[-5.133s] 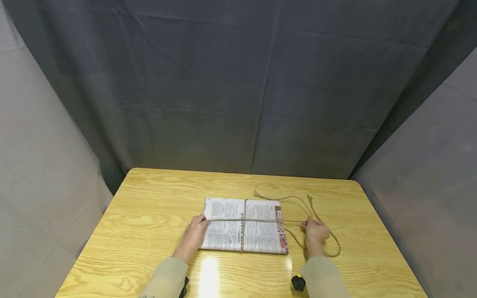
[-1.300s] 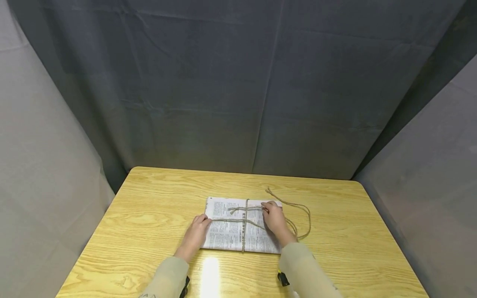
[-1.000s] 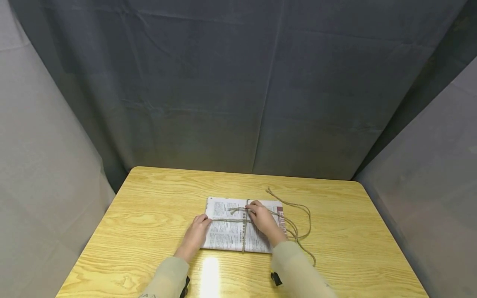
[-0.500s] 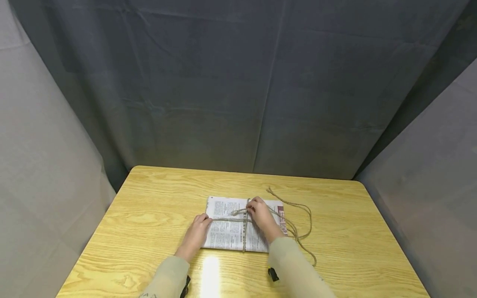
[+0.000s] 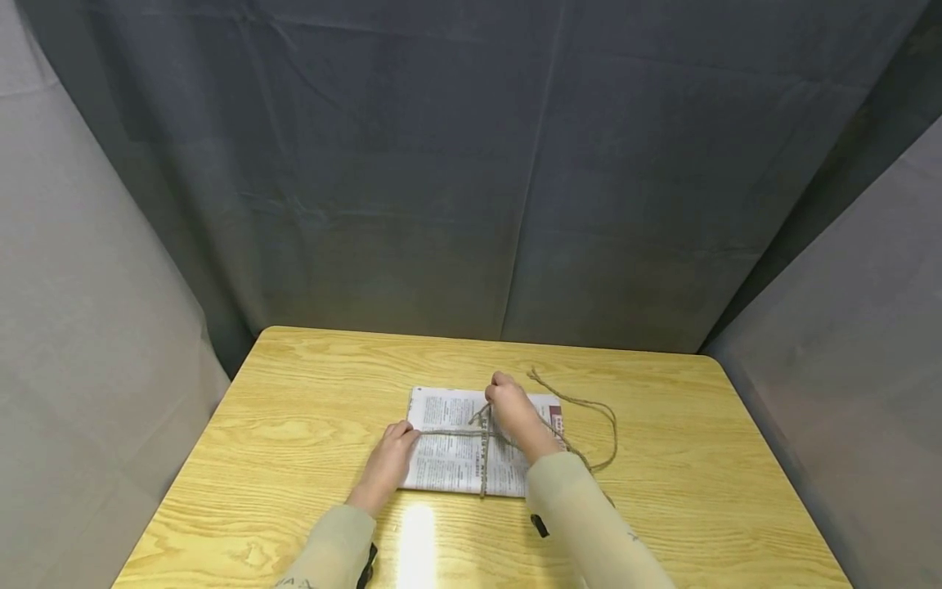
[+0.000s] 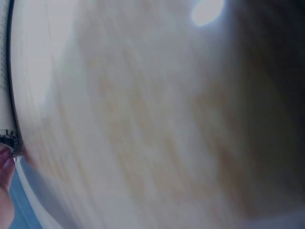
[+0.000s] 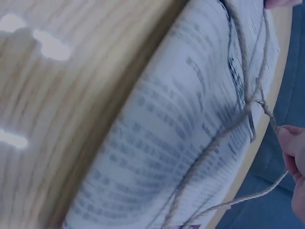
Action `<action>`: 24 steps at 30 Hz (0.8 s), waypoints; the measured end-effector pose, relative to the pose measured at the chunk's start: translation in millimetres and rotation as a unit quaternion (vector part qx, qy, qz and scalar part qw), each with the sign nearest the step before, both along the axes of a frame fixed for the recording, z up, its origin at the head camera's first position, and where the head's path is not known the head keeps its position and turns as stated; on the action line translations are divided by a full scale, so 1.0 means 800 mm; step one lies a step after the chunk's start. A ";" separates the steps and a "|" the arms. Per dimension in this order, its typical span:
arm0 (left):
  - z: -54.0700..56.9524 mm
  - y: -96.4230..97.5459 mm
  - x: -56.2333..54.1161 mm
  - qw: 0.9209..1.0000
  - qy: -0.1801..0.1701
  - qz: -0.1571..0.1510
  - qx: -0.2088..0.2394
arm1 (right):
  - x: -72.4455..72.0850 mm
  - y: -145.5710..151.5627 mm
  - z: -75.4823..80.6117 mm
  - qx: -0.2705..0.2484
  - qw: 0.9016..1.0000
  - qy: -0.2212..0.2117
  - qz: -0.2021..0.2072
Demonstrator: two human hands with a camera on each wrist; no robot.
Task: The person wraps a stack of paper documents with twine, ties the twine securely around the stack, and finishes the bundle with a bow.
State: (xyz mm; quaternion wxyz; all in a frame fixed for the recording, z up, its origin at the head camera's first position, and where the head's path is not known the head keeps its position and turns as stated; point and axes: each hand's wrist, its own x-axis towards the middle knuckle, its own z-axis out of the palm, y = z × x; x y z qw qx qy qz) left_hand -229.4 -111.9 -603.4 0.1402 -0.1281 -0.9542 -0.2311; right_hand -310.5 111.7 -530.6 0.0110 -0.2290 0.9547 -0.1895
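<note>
A folded newspaper bundle [image 5: 441,466] lies on the table, with twine [image 5: 449,433] crossing its top both ways. At its left edge my left hand [image 5: 386,462] grips the paper where the crosswise strand ends; the thumb is hard to make out. The left wrist view catches only part of those fingers [image 6: 5,174] at the bundle's corner. Over the upper middle, my right hand [image 5: 518,417] pinches the twine's loose part. In the right wrist view the pinched strand [image 7: 269,114] rises from the crossing, and more twine trails from the hand back over the print.
The bundle lies on a wood-grain table [image 5: 309,409]. A loose twine tail [image 5: 589,402] curves across the tabletop to the right, its frayed end toward the back. A dark grey curtain [image 5: 368,204] hangs behind, with pale cloth [image 5: 88,286] at both sides.
My right hand has come from the bundle's right side to its middle, bringing twine across. In the last half second it has moved toward the far edge, drawing the short end along. Left hand unchanged.
</note>
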 end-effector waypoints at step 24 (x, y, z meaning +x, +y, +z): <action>-0.002 -0.001 0.000 1.000 0.004 -0.005 0.008 | 0.008 0.027 -0.037 -0.018 0.964 0.059 0.259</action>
